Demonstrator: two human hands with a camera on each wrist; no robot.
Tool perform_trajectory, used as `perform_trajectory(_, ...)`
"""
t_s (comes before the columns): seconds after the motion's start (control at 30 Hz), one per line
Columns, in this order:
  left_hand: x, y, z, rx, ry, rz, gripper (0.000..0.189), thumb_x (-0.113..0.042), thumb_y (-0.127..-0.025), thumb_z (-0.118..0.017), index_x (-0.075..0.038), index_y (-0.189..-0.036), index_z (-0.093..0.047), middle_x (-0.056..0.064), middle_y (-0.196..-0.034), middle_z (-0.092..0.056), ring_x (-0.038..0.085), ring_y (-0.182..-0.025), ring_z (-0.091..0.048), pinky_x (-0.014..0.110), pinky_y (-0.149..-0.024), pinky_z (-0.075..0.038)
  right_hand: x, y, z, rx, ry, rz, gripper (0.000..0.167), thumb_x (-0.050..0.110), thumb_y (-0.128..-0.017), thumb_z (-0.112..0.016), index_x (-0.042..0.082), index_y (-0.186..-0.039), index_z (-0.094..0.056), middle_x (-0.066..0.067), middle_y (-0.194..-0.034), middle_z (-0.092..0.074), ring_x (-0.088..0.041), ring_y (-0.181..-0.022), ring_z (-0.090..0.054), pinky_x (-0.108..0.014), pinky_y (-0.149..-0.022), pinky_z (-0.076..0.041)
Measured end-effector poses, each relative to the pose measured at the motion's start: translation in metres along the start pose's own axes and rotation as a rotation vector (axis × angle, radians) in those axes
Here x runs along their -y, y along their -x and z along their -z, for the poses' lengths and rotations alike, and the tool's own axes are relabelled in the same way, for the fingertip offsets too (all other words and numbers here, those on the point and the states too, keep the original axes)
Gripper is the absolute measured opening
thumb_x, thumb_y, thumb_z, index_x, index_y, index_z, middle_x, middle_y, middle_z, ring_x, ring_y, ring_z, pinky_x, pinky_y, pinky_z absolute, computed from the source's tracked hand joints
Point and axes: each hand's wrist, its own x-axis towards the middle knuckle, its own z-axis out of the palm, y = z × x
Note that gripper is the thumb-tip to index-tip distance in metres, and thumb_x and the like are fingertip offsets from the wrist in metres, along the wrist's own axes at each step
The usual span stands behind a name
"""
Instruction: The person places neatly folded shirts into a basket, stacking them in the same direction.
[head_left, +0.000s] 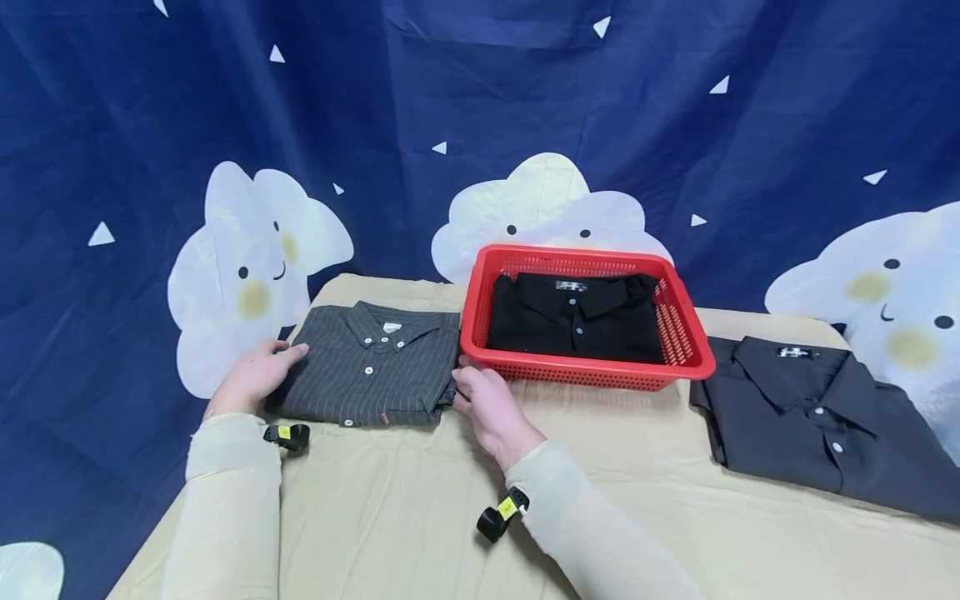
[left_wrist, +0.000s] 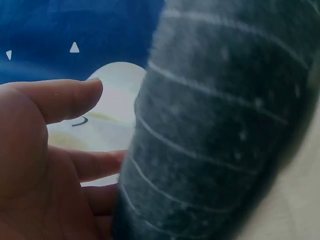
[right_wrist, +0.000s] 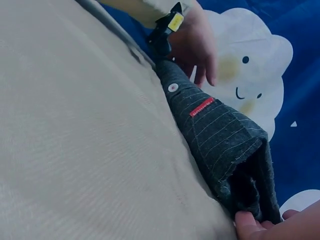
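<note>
A folded dark grey striped button-up shirt (head_left: 375, 367) lies flat between the two hands, its collar toward the back. My left hand (head_left: 258, 375) is at its left edge; in the left wrist view the thumb (left_wrist: 75, 100) stands off the cloth while the straighter fingers reach to the shirt's side. My right hand (head_left: 491, 408) holds the right edge beside the basket. In the right wrist view its thumb (right_wrist: 246, 223) is on the layered end of the fold, with the other fingertips across from it, partly out of frame.
A red plastic basket (head_left: 570, 371) stands right of the striped shirt, close against it, with a folded black shirt (head_left: 577, 321) inside. Farther right lies a folded dark grey shirt (head_left: 817, 425). Beige cloth (head_left: 390, 508) covers the table; a blue cloud-patterned curtain (head_left: 480, 100) hangs behind.
</note>
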Motion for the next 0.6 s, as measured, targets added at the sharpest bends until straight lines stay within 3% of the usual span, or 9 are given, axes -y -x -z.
perform_trajectory(0.13,0.0061,-0.0017,0.0008,-0.045,-0.1,-0.011,0.077,-0.052,-0.105,-0.036,0.016,-0.142,-0.039,0.04,-0.137,-0.043,0.05,-0.122,-0.046,0.06,-0.104,-0.038,-0.0026,-0.0022,-0.0006,-0.005,-0.009,0.004,0.067,0.006,-0.097,-0.048,-0.009,-0.155,-0.018,-0.018,-0.165,-0.017,-0.038,-0.15,-0.016,-0.058,-0.118,-0.022)
perform_trajectory(0.27,0.0089,-0.004,-0.0009,-0.045,-0.13,0.008,0.077,-0.052,-0.105,-0.036,0.016,-0.141,-0.043,0.039,-0.136,-0.045,0.05,-0.12,-0.048,0.059,-0.102,-0.04,-0.0039,-0.0034,-0.0004,-0.01,0.004,0.012,0.068,0.006,-0.096,-0.048,-0.01,-0.155,-0.018,-0.018,-0.165,-0.017,-0.038,-0.15,-0.018,-0.057,-0.116,-0.026)
perform_trajectory(0.43,0.0091,-0.0069,-0.0038,-0.043,-0.155,0.014,0.078,-0.051,-0.104,-0.036,0.017,-0.143,-0.04,0.041,-0.14,-0.042,0.052,-0.124,-0.046,0.06,-0.103,-0.039,-0.0044,-0.0051,-0.0002,-0.008,0.044,0.02,0.068,0.006,-0.095,-0.05,-0.01,-0.154,-0.021,-0.02,-0.163,-0.02,-0.037,-0.149,-0.021,-0.055,-0.115,-0.03)
perform_trajectory(0.6,0.0072,-0.0096,-0.0058,-0.036,-0.152,0.005,0.081,-0.051,-0.104,-0.036,0.019,-0.146,-0.032,0.042,-0.144,-0.036,0.054,-0.129,-0.041,0.061,-0.106,-0.035,-0.0005,-0.0055,-0.0031,0.001,0.062,0.021,0.065,0.004,-0.092,-0.051,-0.011,-0.151,-0.027,-0.019,-0.161,-0.026,-0.035,-0.148,-0.022,-0.054,-0.118,-0.025)
